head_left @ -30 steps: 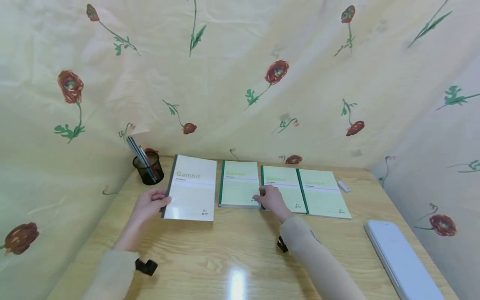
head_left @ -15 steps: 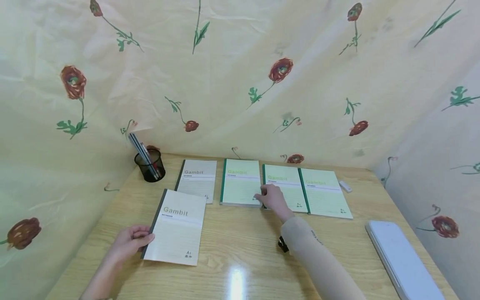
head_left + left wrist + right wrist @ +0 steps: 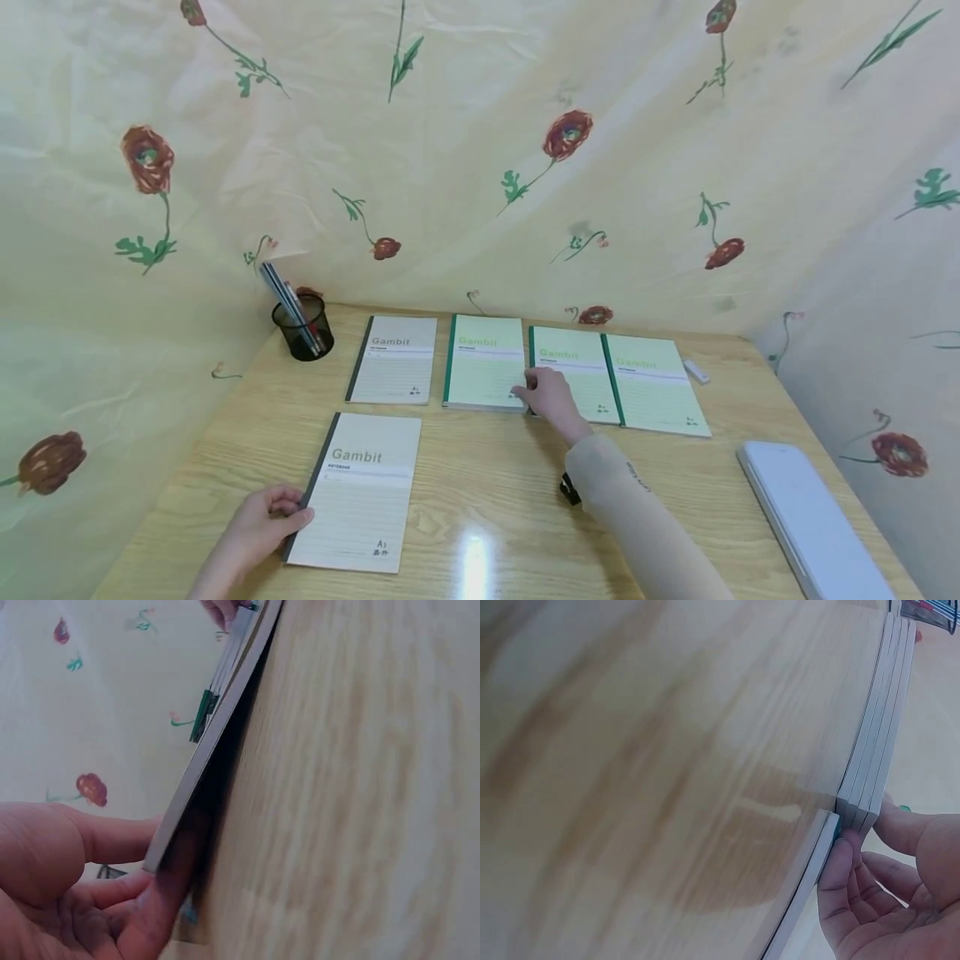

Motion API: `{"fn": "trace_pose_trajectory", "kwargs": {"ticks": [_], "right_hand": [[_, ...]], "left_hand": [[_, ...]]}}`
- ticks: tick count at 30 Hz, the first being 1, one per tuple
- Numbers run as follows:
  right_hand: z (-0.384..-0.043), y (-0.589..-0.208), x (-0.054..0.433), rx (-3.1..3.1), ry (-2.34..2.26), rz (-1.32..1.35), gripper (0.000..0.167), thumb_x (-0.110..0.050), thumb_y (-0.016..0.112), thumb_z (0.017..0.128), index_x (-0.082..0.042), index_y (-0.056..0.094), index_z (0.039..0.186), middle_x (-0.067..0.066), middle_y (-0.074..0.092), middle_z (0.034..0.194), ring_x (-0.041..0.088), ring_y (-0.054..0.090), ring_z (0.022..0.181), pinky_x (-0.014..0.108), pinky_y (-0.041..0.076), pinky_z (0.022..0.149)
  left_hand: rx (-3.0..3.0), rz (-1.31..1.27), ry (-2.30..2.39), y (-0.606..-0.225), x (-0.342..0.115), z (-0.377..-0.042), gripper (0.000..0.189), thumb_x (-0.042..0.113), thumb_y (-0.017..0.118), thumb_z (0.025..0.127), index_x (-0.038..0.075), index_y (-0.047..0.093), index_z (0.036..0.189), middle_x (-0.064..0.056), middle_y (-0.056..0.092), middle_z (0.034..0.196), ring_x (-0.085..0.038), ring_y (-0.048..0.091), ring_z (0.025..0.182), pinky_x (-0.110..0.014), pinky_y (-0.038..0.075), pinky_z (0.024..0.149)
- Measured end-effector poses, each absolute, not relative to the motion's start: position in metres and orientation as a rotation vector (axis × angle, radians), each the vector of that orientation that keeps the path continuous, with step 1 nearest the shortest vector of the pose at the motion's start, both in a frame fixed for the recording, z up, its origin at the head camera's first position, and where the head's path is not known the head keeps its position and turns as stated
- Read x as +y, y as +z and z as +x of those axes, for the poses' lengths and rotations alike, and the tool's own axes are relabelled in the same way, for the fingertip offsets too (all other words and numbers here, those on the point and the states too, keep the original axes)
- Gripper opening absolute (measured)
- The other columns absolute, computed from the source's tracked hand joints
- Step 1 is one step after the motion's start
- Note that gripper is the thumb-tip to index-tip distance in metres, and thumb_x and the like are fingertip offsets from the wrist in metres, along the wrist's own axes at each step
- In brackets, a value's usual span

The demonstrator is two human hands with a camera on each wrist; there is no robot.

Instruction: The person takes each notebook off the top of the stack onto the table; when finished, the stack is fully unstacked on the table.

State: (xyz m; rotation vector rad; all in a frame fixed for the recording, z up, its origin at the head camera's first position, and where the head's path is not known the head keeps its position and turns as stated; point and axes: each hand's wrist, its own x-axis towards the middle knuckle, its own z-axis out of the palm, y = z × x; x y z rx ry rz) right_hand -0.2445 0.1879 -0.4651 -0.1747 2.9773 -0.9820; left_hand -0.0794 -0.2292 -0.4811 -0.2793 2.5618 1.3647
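In the head view my left hand (image 3: 258, 529) grips a pale notebook (image 3: 360, 500) with a dark grey spine, by its left edge. In the left wrist view the thumb lies on the cover and fingers are underneath, the notebook's gripped edge raised off the wood. A similar grey-spined notebook (image 3: 393, 362) lies flat behind it. My right hand (image 3: 552, 397) holds the lower right corner of a stack of green-spined notebooks (image 3: 483, 358), its thumb on the cover. The stack's layered edges (image 3: 877, 727) show in the right wrist view.
Two more green-spined notebooks (image 3: 656, 383) lie side by side to the right. A black mesh pen holder (image 3: 303, 329) stands back left. A small white object (image 3: 696, 371) and a long white case-like object (image 3: 813, 521) are at right. Flowered cloth (image 3: 450, 167) hangs behind the table.
My left hand has brought the grey-spined notebook toward the near left, uncovering the similar one behind it. My right hand stays at the green-spined stack.
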Motion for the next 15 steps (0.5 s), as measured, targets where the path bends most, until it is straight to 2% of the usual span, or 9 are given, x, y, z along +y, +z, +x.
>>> {"fn": "trace_pose_trajectory", "kwargs": {"ticks": [3, 7, 10, 15], "right_hand": [[-0.245, -0.466, 0.189, 2.975, -0.990, -0.177, 0.030, -0.015, 0.071, 0.093, -0.005, 0.054, 0.071, 0.003, 0.048, 0.061, 0.016, 0.041, 0.055, 0.029, 0.033, 0.053], [-0.245, -0.467, 0.189, 2.979, -0.977, -0.179, 0.030, -0.016, 0.071, 0.093, -0.005, 0.054, 0.071, 0.003, 0.048, 0.060, 0.016, 0.041, 0.054, 0.029, 0.033, 0.053], [-0.245, -0.468, 0.189, 2.986, -0.959, -0.180, 0.032, -0.016, 0.071, 0.094, -0.005, 0.052, 0.070, 0.002, 0.047, 0.060, 0.016, 0.040, 0.053, 0.029, 0.033, 0.053], [-0.246, -0.470, 0.190, 2.990, -0.951, -0.181, 0.034, -0.016, 0.071, 0.094, -0.006, 0.050, 0.069, 0.002, 0.046, 0.058, 0.016, 0.039, 0.053, 0.029, 0.032, 0.053]], "left_hand": [[2.653, -0.239, 1.140, -0.475, -0.227, -0.078, 0.037, 0.015, 0.076, 0.088, -0.009, 0.063, 0.112, -0.004, 0.062, 0.089, -0.020, 0.055, 0.082, -0.036, 0.048, 0.071], [2.689, -0.250, 0.951, -0.468, -0.222, -0.078, 0.040, 0.023, 0.078, 0.087, -0.004, 0.064, 0.112, -0.003, 0.056, 0.082, -0.019, 0.051, 0.075, -0.035, 0.042, 0.065], [2.692, -0.261, 0.928, -0.468, -0.220, -0.078, 0.040, 0.021, 0.078, 0.087, -0.003, 0.063, 0.115, -0.003, 0.054, 0.079, -0.018, 0.050, 0.071, -0.034, 0.038, 0.061], [2.724, -0.240, 0.943, -0.469, -0.220, -0.077, 0.041, 0.014, 0.076, 0.087, -0.005, 0.062, 0.122, -0.002, 0.055, 0.078, -0.018, 0.050, 0.069, -0.033, 0.039, 0.061]]}}
